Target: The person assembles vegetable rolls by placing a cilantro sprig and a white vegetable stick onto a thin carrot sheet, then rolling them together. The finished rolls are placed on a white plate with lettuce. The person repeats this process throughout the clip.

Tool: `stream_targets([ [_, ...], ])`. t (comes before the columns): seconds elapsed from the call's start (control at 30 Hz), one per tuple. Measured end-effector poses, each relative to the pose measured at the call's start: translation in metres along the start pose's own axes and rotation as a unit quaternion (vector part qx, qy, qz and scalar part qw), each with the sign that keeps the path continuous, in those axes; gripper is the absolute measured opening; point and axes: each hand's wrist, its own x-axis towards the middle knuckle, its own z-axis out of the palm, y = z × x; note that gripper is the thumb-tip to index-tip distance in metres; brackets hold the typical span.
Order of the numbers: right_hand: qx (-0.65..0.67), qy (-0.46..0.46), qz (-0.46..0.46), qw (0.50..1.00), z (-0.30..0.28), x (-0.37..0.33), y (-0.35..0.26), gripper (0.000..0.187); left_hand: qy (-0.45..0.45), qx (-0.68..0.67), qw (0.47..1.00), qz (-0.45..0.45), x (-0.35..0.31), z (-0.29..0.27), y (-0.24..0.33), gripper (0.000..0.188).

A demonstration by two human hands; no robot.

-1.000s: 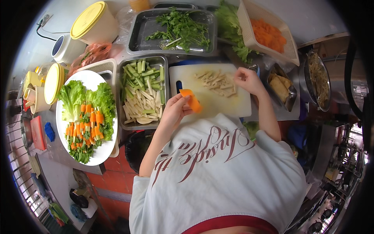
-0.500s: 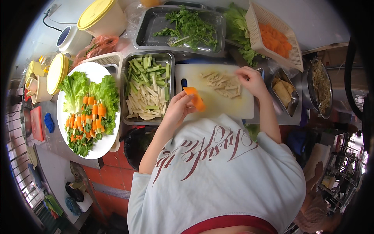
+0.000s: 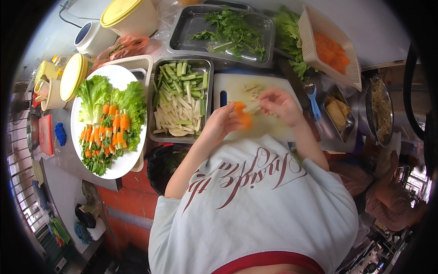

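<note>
In my left hand (image 3: pixel 223 121) a thin orange carrot slice (image 3: pixel 245 119) is pinched and blurred by motion. My right hand (image 3: pixel 281 108) is closed on a pale strip (image 3: pixel 252 108), which meets the carrot slice over the white cutting board (image 3: pixel 287 86). More pale strips (image 3: pixel 252 88) lie on the board, partly hidden behind my right hand. Left of the board stands a metal tray (image 3: pixel 210 75) of green and white vegetable sticks. Farther left, an oval white plate (image 3: pixel 130 171) carries lettuce (image 3: pixel 95 91) and several carrot-wrapped bundles (image 3: pixel 112 128).
Behind the board is a metal tray (image 3: pixel 182 39) with leafy herbs. A woven basket (image 3: pixel 310 34) of carrot slices stands at the back right. A blue peeler (image 3: pixel 314 104), a metal container (image 3: pixel 350 119) of yellowish blocks and a bowl (image 3: pixel 387 137) are on the right. Another person (image 3: pixel 388 205) is at lower right.
My right hand has come left off the board with a pale strip, up to the carrot slice. The bare peeler now shows to the right. The whole view has shifted slightly.
</note>
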Motion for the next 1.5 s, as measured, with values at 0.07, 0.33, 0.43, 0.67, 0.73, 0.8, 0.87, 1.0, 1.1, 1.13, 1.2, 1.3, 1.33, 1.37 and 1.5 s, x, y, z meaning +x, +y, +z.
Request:
stream_targets([
  [0.07, -0.011, -0.022, 0.029, 0.999, 0.013, 0.009, 0.016, 0.014, -0.002, -0.001, 1.000, 0.014, -0.004, 0.007, 0.004, 0.031],
  [0.33, -0.164, -0.074, -0.068, 0.981, 0.047, 0.062, 0.025, 0.014, 0.118, 0.126, 0.978, 0.115, -0.036, -0.004, -0.002, 0.022],
  [0.43, -0.327, -0.074, -0.213, 0.918, 0.063, 0.105, 0.023, 0.020, 0.125, 0.128, 0.975, 0.131, -0.053, -0.006, -0.003, 0.023],
  [0.67, -0.770, -0.063, -0.145, 0.618, 0.112, 0.164, 0.017, 0.029, 0.138, 0.087, 0.965, 0.203, -0.066, -0.014, -0.012, 0.022],
  [0.73, -0.777, -0.082, -0.123, 0.612, 0.117, 0.169, 0.016, 0.027, 0.150, 0.080, 0.965, 0.202, -0.069, -0.017, -0.014, 0.022],
  [0.8, -0.766, -0.088, -0.116, 0.626, 0.118, 0.171, 0.013, 0.024, 0.162, 0.063, 0.962, 0.209, -0.073, -0.015, -0.012, 0.022],
  [0.87, -0.725, -0.097, -0.083, 0.676, 0.117, 0.168, 0.007, 0.021, 0.176, 0.039, 0.959, 0.216, -0.074, -0.017, -0.012, 0.023],
  [1.0, -0.697, -0.078, -0.119, 0.703, 0.111, 0.158, 0.003, 0.014, 0.200, -0.008, 0.954, 0.224, -0.073, -0.024, -0.009, 0.022],
  [1.1, -0.623, -0.056, -0.187, 0.758, 0.096, 0.152, -0.004, 0.015, 0.213, -0.021, 0.950, 0.227, -0.074, -0.027, -0.005, 0.021],
  [1.13, -0.550, -0.057, -0.169, 0.816, 0.091, 0.147, -0.008, 0.015, 0.218, -0.025, 0.949, 0.229, -0.074, -0.027, -0.004, 0.021],
  [1.2, -0.392, -0.061, -0.124, 0.909, 0.092, 0.123, -0.031, 0.016, 0.223, -0.024, 0.948, 0.226, -0.073, -0.030, -0.002, 0.022],
  [1.3, -0.113, -0.189, -0.033, 0.975, 0.091, 0.103, -0.030, 0.016, 0.222, -0.049, 0.951, 0.209, -0.070, -0.032, -0.001, 0.022],
  [1.33, -0.036, -0.229, -0.012, 0.973, 0.092, 0.096, -0.029, 0.016, 0.221, -0.062, 0.952, 0.201, -0.070, -0.032, -0.001, 0.023],
  [1.37, -0.004, -0.265, 0.019, 0.964, 0.092, 0.092, -0.024, 0.026, 0.215, -0.071, 0.954, 0.195, -0.069, -0.031, 0.002, 0.023],
  [1.5, -0.054, -0.249, 0.020, 0.967, 0.096, 0.083, -0.002, 0.034, 0.203, -0.100, 0.954, 0.195, -0.071, -0.024, 0.008, 0.024],
])
